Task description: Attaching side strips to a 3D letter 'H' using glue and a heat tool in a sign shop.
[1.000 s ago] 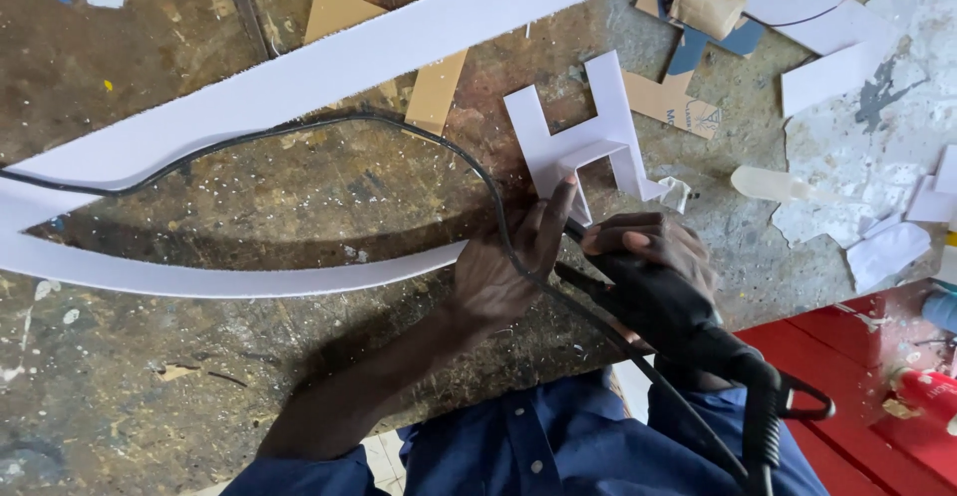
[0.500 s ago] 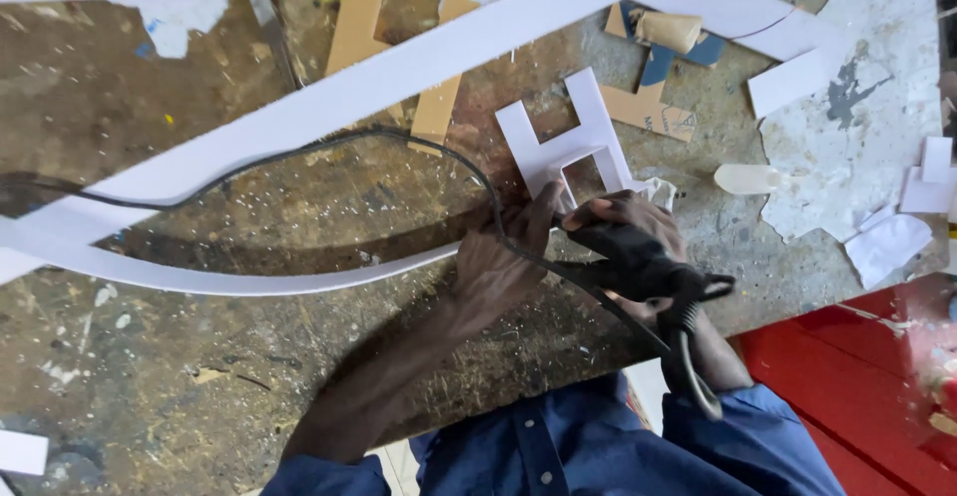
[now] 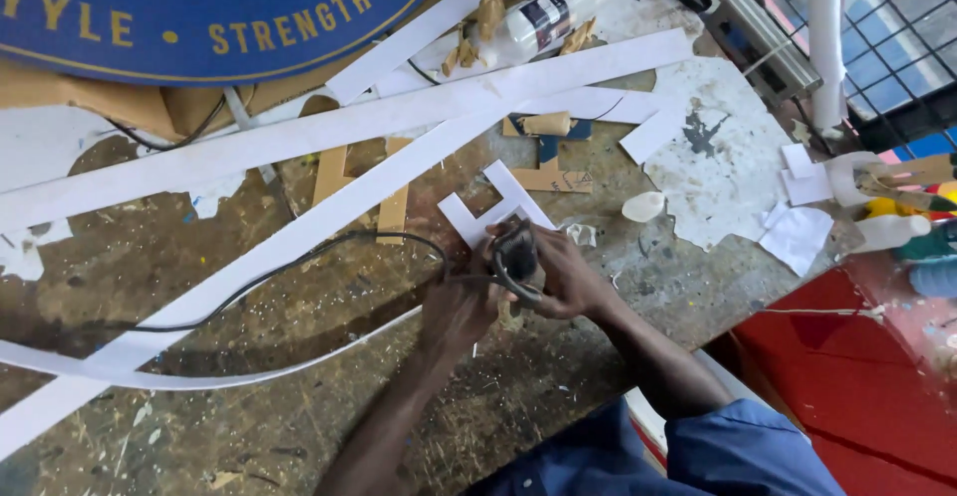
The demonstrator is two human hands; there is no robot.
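Scarred workbench (image 3: 199, 356); both hands' fingers grip black corded tool (image 3: 515, 257), upright over white letter cutout (image 3: 493, 207).

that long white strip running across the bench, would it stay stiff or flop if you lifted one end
Probably floppy: the long white strip looks thin and flat, and a narrower white strip beside it already lies in a curve. It seems light for its length, so a push would likely slide it over the rough workbench. It may crease if lifted by one end.

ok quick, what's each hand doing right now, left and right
Left hand: closed around the lower end of the dark corded tool, beside the white letter cutout.
Right hand: closed on the same tool, fingers wrapped over its body.
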